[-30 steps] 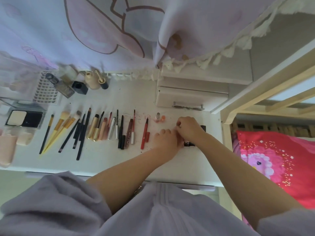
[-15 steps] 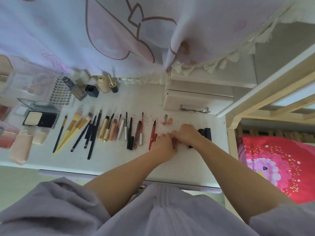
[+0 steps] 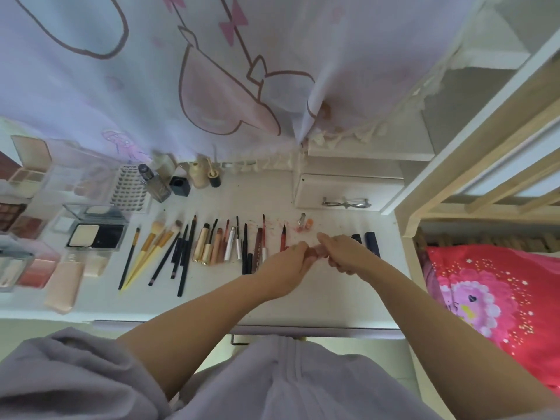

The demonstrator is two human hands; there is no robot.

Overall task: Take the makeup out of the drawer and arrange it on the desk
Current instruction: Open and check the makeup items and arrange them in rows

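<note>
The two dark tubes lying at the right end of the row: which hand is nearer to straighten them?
Probably the right hand. The dark tubes lie just beyond it, while the left hand sits farther left, nearer the red pencil.

Item between hands: a small pinkish thing (image 3: 315, 253) pinched by left hand (image 3: 288, 265) and right hand (image 3: 342, 253), mostly covered, kind unclear.
Dark tubes (image 3: 371, 242): lower ends hidden behind the right hand.
Palettes (image 3: 12, 213): cut off at left edge.

Left hand (image 3: 283, 268) and right hand (image 3: 342, 253) together pinch small pinkish item (image 3: 315, 253) over white desk (image 3: 318, 295); brushes (image 3: 151, 253) lined left.
</note>
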